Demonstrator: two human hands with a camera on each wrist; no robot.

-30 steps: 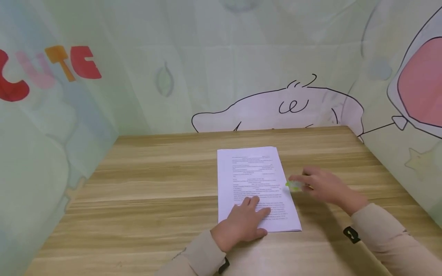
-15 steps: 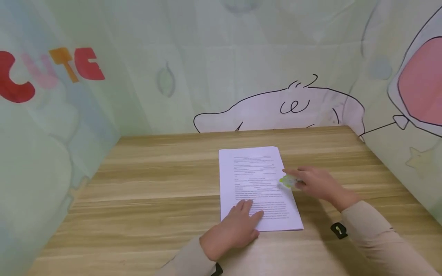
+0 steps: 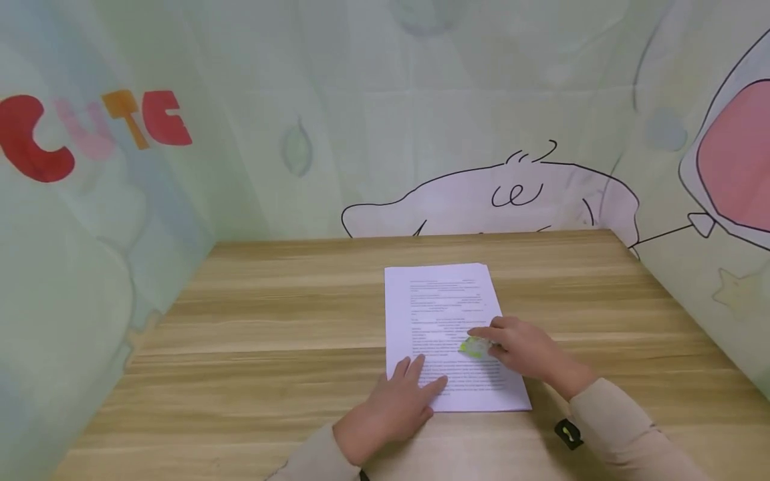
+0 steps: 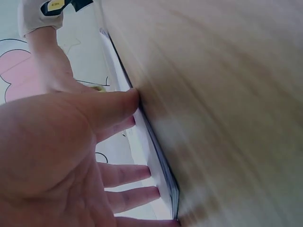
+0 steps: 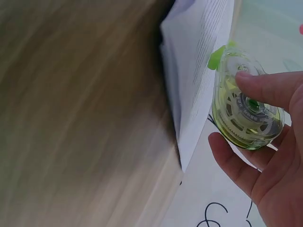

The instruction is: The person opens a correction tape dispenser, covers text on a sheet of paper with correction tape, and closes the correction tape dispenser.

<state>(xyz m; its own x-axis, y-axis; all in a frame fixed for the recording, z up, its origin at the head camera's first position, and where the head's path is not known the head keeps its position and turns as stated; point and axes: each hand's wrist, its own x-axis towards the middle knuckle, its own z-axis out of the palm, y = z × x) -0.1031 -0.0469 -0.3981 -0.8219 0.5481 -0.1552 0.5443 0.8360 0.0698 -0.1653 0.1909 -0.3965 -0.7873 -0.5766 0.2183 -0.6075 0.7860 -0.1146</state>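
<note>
A stack of printed paper [image 3: 442, 280] lies on the wooden table, its edge showing several sheets in the left wrist view. My left hand [image 3: 397, 404] rests on its lower left corner with fingers spread and straight; the thumb [image 4: 118, 104] lies by the near edge. Over the middle right of the page, my right hand [image 3: 529, 351] holds a correction tape dispenser [image 5: 248, 106], clear with a green tip [image 5: 216, 57] and wheels inside. The thumb and fingers pinch its body. The tip points at the printed lines; whether it touches the sheet I cannot tell.
The wooden table [image 3: 271, 321] extends around the paper on all sides. A cloth backdrop [image 3: 385, 147] with cartoon drawings hangs along its back and sides. A black strap piece [image 3: 568, 434] hangs under the right sleeve [image 3: 625, 421].
My right hand has moved left with the correction tape, from the paper's right edge to over the text. My left hand has slid left and slightly down toward the corner. The view has tilted slightly.
</note>
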